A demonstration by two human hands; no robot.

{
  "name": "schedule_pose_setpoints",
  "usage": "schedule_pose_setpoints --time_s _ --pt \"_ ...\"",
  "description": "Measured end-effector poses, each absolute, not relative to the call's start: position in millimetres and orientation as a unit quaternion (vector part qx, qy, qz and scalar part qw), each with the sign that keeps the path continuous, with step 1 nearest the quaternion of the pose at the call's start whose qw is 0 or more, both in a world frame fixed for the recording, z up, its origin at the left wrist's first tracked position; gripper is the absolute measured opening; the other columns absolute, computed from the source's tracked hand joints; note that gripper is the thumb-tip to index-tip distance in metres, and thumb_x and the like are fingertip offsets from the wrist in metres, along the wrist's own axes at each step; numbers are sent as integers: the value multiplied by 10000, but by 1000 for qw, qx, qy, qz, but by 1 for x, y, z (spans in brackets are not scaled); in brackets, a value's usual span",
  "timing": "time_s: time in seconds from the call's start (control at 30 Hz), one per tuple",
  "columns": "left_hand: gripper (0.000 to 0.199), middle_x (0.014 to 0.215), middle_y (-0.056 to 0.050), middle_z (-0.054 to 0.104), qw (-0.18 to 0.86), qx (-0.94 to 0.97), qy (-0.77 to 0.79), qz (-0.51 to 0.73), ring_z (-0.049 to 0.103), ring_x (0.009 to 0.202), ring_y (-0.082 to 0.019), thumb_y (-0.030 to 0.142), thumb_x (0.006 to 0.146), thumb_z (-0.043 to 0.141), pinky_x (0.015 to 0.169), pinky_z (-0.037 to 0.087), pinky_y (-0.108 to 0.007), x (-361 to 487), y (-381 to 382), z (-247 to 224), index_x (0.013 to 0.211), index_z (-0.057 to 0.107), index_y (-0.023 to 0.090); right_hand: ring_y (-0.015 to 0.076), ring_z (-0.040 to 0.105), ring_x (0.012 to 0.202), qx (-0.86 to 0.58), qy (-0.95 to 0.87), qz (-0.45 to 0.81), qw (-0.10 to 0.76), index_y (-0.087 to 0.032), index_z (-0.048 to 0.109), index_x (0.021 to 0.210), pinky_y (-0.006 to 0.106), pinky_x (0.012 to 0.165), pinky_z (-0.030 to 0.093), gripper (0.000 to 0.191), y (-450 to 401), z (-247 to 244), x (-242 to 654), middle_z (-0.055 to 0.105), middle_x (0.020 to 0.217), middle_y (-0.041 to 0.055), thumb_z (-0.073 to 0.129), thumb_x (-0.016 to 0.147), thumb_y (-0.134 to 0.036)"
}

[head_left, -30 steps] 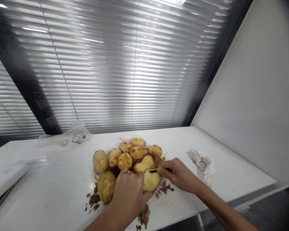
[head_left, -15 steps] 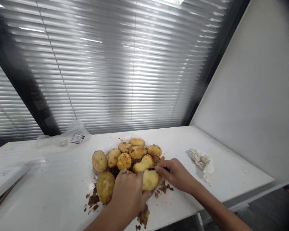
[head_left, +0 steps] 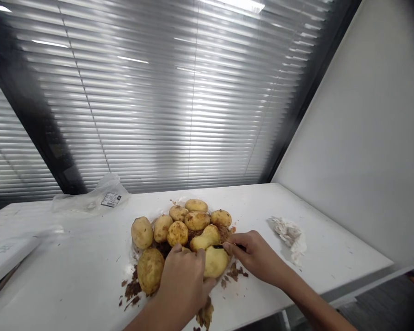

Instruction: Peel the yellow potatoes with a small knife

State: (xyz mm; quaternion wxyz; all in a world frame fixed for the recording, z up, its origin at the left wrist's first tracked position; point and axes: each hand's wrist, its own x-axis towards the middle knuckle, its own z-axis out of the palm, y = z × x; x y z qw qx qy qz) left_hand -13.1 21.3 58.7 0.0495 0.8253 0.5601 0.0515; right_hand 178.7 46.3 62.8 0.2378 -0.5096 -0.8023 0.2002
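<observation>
My left hand is wrapped round a pale, peeled potato near the table's front edge. At that potato's upper edge is a small dark tool, pinched in the fingers of my right hand; its exact kind cannot be made out. Just beyond lies another partly peeled potato. Several brownish-yellow potatoes, among them a large one left of my left hand, sit on clear plastic. Brown peelings are scattered around and under them.
A crumpled white tissue lies on the white table at the right. Behind, at the left, is a clear plastic bag with a label. A flat white object rests at the left edge. Window blinds rise behind.
My right hand and the dark tool have shifted slightly down and stay at the peeled potato. My left hand keeps its hold. The camera view has moved a little.
</observation>
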Motion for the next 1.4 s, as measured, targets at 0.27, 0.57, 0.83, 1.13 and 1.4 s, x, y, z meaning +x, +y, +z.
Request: schedule_pose_setpoints --time_s 0.27,0.57,0.83,1.13,1.4 --pt "255 766 -96 716 45 825 561 54 671 769 -273 409 769 625 873 458 -429 -13 21 58 868 652 175 117 407 471 -518 -804 190 224 -191 513 565 246 511 268 325 40 57 169 500 492 -16 483 878 -271" --pt "264 764 -109 714 45 826 559 61 673 773 -282 417 786 606 880 455 -444 -13 22 57 858 654 168 116 415 487 -516 -793 221 236 -181 567 590 238 505 273 302 45 55 174 502 498 -21 491 867 -274" --pt "229 760 -99 713 44 829 554 65 671 770 -269 382 778 601 875 458 -431 -13 22 56 854 652 172 111 402 482 -497 -800 253 223 -184 534 579 234 500 266 316 43 56 177 485 492 -28 474 875 -275" --pt "223 758 -101 713 43 827 557 64 672 761 -267 377 780 600 875 460 -441 -13 21 56 852 645 170 112 426 480 -493 -821 201 204 -188 552 584 240 523 261 292 40 55 178 532 496 -17 488 866 -230" --pt "204 754 -101 712 52 827 556 66 674 760 -287 358 762 609 865 466 -457 -13 23 54 836 640 171 113 471 507 -485 -834 186 185 -186 544 575 230 545 276 295 38 59 176 579 527 -7 503 866 -212"
